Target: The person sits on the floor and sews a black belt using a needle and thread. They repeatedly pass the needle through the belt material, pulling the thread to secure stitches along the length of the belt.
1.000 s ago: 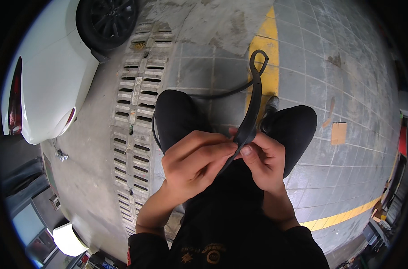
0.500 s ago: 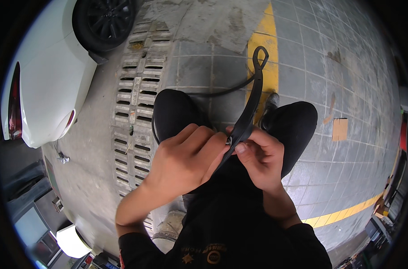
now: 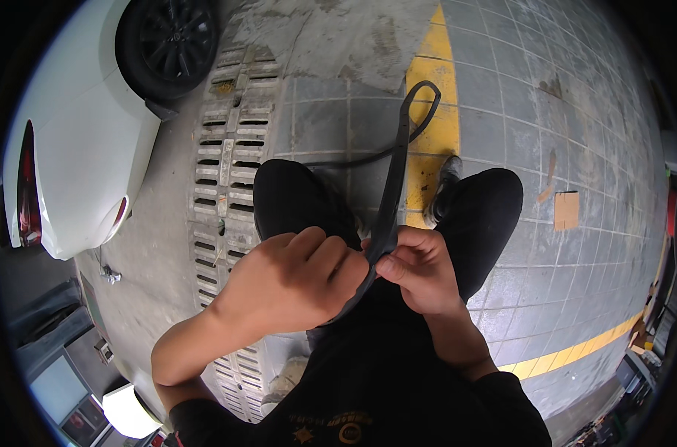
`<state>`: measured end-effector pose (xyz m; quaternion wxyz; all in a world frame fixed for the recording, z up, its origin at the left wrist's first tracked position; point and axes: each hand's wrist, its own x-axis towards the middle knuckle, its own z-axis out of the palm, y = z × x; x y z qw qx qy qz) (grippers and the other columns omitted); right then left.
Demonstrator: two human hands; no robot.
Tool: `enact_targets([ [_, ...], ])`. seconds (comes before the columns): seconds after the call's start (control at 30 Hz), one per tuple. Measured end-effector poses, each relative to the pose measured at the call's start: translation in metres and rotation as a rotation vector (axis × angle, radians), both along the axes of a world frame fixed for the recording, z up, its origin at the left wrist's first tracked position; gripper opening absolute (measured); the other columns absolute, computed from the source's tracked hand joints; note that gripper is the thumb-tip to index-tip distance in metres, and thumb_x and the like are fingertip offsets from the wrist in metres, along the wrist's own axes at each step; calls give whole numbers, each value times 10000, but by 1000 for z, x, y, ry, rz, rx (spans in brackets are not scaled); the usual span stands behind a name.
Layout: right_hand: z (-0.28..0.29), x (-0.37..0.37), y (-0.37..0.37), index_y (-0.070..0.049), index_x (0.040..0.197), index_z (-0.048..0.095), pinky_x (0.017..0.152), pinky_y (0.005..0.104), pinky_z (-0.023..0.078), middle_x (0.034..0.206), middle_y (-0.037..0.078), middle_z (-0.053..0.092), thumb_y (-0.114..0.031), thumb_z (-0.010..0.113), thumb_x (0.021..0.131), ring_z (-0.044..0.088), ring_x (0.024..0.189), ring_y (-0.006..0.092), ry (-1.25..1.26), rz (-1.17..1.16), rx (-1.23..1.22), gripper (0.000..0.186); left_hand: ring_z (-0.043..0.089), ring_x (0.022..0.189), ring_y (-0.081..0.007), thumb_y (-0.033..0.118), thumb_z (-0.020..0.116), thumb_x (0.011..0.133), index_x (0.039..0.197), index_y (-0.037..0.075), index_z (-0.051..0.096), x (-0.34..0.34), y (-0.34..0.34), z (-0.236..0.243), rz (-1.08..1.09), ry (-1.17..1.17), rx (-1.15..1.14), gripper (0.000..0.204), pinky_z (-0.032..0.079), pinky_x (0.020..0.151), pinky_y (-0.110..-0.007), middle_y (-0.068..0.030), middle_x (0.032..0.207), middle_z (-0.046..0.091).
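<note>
A long, flexible black rubber strip [image 3: 395,179] runs up from my hands, folds over in a loop and trails back behind my left knee. Small holes dot its upper length. My left hand [image 3: 297,279] is closed, its fingers curled round the strip's lower part over my lap. Beside it, my right hand [image 3: 420,268] pinches the same strip between thumb and fingers. The spot where the two hands meet is partly hidden by the left fingers. Below the left hand the strip continues toward my lap.
A white car [image 3: 85,156] with a black wheel [image 3: 171,45] stands at the left. A slotted drain grate [image 3: 223,175] runs past my left leg. On the tiled floor are a yellow line [image 3: 431,112] and a cardboard piece [image 3: 566,211]. A bright white lamp [image 3: 128,411] shows at the lower left.
Both hands have shifted slightly down and left along with the strip. The strip stands straighter and its loop has opened wider. A small metallic bit seen earlier between the hands is now hidden.
</note>
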<state>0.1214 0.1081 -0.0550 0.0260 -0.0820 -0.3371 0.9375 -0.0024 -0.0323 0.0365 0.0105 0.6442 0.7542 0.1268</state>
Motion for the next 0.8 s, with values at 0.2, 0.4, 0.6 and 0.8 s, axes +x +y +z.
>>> enact_targets([
  [0.2, 1, -2, -4, 75, 1016, 629, 794, 302, 570, 993, 129, 645, 20, 624, 863, 650, 907, 183, -1, -31, -50, 163, 440, 455, -172, 109, 667, 729, 704, 63, 518, -2, 1, -4, 27, -119, 117, 158, 354, 373, -283, -21, 589, 422],
  [0.4, 1, -4, -8, 83, 1030, 631, 774, 307, 582, 979, 141, 654, -2, 609, 881, 661, 886, 194, -25, -44, -58, 173, 481, 512, -136, 119, 706, 687, 700, 90, 493, -3, -4, -5, 57, -138, 87, 215, 433, 439, -257, 4, 591, 400],
  [0.6, 4, -6, -13, 66, 957, 650, 660, 220, 544, 873, 95, 648, 5, 651, 852, 626, 750, 115, -77, -146, 96, 121, 458, 540, -120, 98, 640, 684, 659, 99, 481, -2, -3, -5, 4, 88, 63, 161, 381, 431, -225, 5, 599, 381],
  [0.8, -6, -3, -15, 39, 846, 648, 516, 187, 349, 773, 49, 618, 10, 708, 807, 482, 624, 38, -34, -239, 434, 77, 463, 568, -139, 106, 639, 619, 693, 83, 504, -7, -4, 0, -132, 110, -195, 156, 397, 446, -243, -8, 638, 398],
])
